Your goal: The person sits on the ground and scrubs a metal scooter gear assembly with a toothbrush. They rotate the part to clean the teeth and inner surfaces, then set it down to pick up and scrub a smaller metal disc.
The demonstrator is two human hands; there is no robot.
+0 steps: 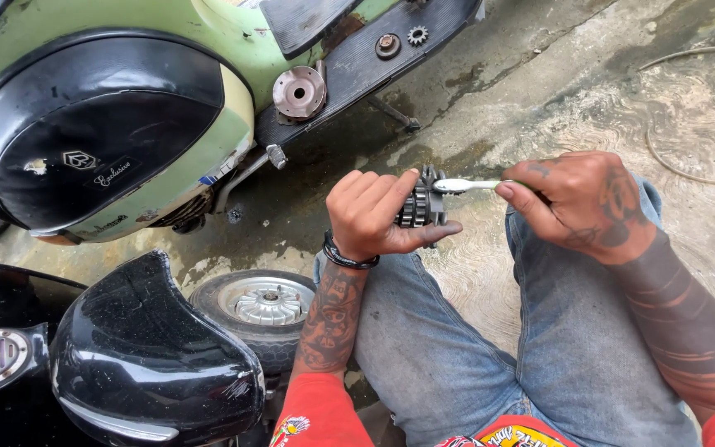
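Observation:
My left hand (374, 213) grips a stack of metal gears (420, 201), holding it above my knees with thumb underneath and fingers curled over the top. My right hand (577, 203) pinches a slim silvery tool (465, 185), whose tip touches the top of the gear stack. A black band circles my left wrist. I sit on the ground in blue jeans and a red shirt.
A green scooter (208, 33) with a black side cover (97, 124) lies tipped at upper left; a round metal hub (299, 91), a nut (387, 45) and a small sprocket (417, 35) rest on its footboard. A black scooter (138, 356) and its small wheel (262, 306) stand at lower left. Wet concrete (606, 91) lies ahead.

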